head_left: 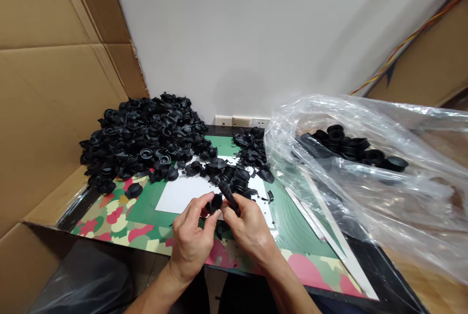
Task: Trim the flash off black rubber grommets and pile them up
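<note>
My left hand (pixel 190 236) pinches a small black ribbed rubber part (pixel 214 203) between thumb and fingers, just above the table's front. My right hand (pixel 247 226) is closed round a thin black tool (pixel 227 194) whose tip meets that part. Both hands hover over a white sheet (pixel 183 194) lying on a green mat (pixel 292 221). A few more of the rubber parts (pixel 234 177) lie just beyond my fingers.
A big heap of the black rubber parts (pixel 142 138) fills the back left. Black trimmings (pixel 252 150) lie at the back centre. A clear plastic bag (pixel 365 177) with more parts (pixel 351 146) spreads over the right. Cardboard walls (pixel 47 99) stand on the left.
</note>
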`<move>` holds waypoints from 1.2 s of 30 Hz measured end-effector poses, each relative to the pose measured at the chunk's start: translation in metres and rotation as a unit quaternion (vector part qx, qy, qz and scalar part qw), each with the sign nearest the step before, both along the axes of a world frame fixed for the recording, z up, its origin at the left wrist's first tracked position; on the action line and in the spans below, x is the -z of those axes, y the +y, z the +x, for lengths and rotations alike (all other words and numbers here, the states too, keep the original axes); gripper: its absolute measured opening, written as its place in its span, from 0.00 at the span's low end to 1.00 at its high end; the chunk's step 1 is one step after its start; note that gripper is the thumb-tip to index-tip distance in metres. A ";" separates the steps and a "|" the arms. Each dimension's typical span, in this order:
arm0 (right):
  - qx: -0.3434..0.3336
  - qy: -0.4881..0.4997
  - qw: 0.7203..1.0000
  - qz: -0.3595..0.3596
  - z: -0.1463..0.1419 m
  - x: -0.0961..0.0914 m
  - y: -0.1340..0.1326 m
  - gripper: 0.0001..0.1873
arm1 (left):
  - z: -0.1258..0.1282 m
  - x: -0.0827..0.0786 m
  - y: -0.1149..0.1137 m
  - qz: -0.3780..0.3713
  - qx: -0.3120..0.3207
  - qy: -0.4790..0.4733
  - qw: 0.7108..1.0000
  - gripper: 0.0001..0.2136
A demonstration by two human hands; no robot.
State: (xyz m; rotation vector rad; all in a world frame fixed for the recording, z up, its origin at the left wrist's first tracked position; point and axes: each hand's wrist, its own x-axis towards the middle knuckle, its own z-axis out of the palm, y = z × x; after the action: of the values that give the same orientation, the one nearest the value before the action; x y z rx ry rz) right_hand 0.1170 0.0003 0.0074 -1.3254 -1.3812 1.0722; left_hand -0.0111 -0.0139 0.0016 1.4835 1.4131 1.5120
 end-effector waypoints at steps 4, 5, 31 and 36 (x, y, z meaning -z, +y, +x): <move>0.011 -0.029 0.999 0.036 -0.003 0.000 -0.001 0.10 | 0.000 -0.003 0.003 -0.019 0.005 -0.027 0.999 0.14; 0.013 -0.035 0.998 0.042 -0.003 0.000 -0.001 0.10 | 0.000 -0.004 0.004 -0.036 0.011 -0.047 0.998 0.14; 0.022 0.114 0.993 -0.021 0.014 0.022 0.000 0.10 | -0.009 0.000 0.016 -0.183 0.039 -0.206 0.960 0.21; 0.006 -0.004 0.996 0.088 0.008 0.014 -0.006 0.10 | -0.007 0.002 0.016 -0.170 0.020 -0.189 0.967 0.20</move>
State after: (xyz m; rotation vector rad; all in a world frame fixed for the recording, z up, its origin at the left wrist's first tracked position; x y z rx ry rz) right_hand 0.1254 -0.0052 -0.0069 -1.2085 -1.4371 0.9162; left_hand -0.0182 0.0021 -0.0002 0.9522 1.3176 1.3568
